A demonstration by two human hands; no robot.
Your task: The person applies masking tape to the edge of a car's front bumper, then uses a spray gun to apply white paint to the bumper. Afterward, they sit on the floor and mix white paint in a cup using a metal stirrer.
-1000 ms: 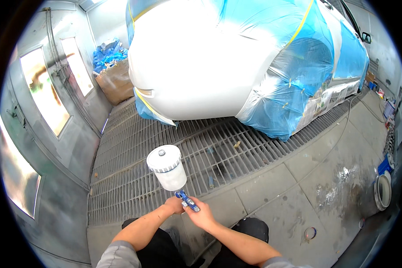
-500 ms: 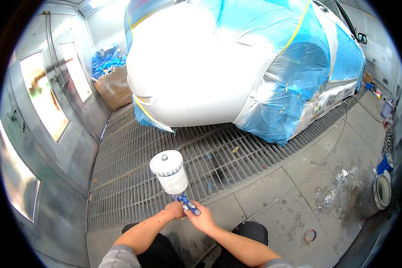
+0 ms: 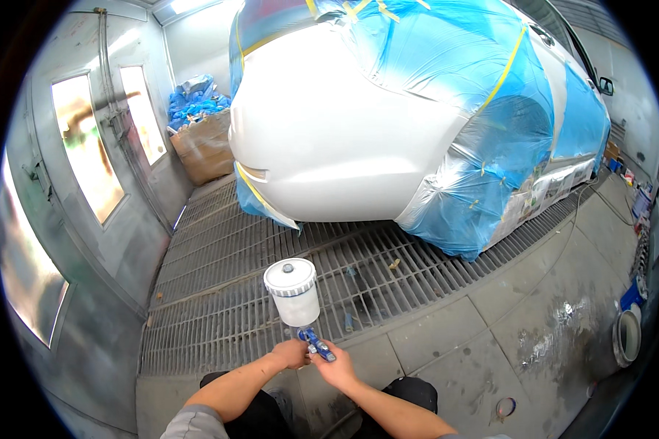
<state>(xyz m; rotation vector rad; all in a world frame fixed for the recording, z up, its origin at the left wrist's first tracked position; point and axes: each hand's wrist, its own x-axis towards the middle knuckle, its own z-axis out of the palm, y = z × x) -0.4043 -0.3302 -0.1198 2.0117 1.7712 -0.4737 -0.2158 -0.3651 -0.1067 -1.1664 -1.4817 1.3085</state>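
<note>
A blue spray gun (image 3: 317,345) with a white lidded paint cup (image 3: 294,304) on top is in front of me, above the edge of the floor grating. My right hand (image 3: 337,368) is closed round its handle. My left hand (image 3: 291,354) has its fingers curled against the gun's side, just below the cup; their tips are partly hidden. Beyond stands a car with a white bumper (image 3: 344,154), out of the gun's reach. Blue masking film (image 3: 483,175) and yellow tape cover the panels around the bumper.
Metal floor grating (image 3: 205,293) runs under the car. A cardboard box (image 3: 203,148) heaped with blue film stands at the far left by a windowed wall. To the right are a bucket (image 3: 625,338), a tape roll (image 3: 505,407) and a thin hose (image 3: 568,235) on the floor.
The view has shifted, so the car and the box appear lower and further right. The spray gun, still in both hands, sits slightly lower and further right in the picture.
</note>
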